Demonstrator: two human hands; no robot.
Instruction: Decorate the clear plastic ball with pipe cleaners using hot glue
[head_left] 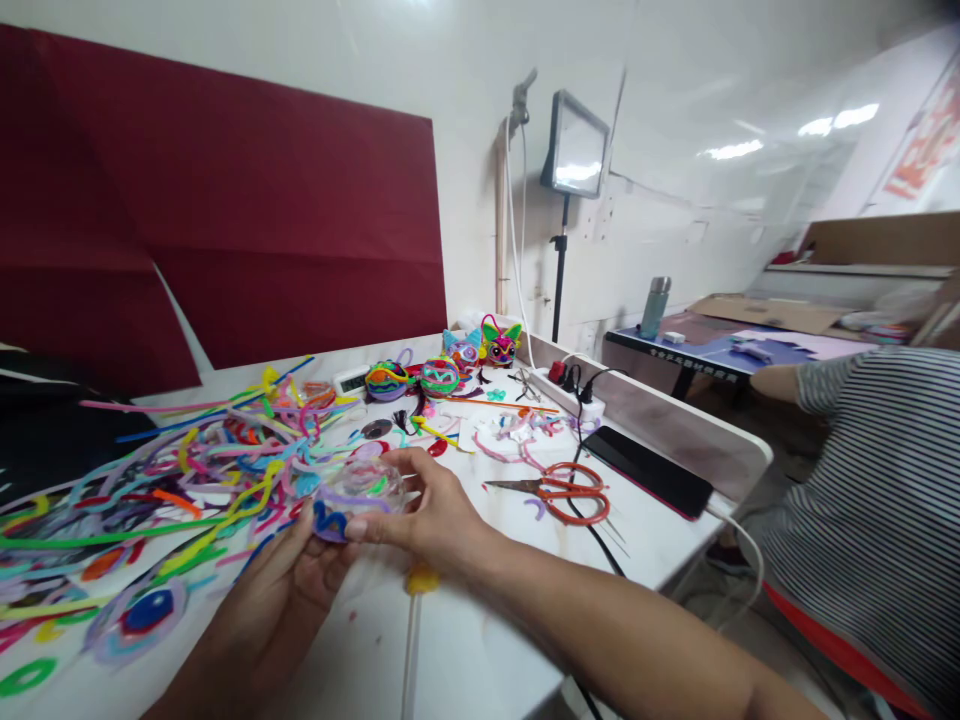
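Observation:
Between both hands is a clear plastic ball (367,482), with lilac and dark blue fuzzy pipe-cleaner pieces along its lower side. My left hand (289,585) cups it from below left, fingers pressed to its edge. My right hand (431,510) grips its right side, thumb across the front and fingers over the top. A heap of coloured pipe cleaners (217,470) lies to the left. Orange-handled scissors (574,492) rest right of the hands. A glue stick with a yellow tip (422,580), or something like it, is below them, partly blurred.
Finished pipe-cleaner balls (440,377) stand at the table's back. A black phone (649,470) on a charging cable and a power strip (570,393) sit at right. A lamp (577,145) stands behind. A person in a striped shirt (877,520) is at far right.

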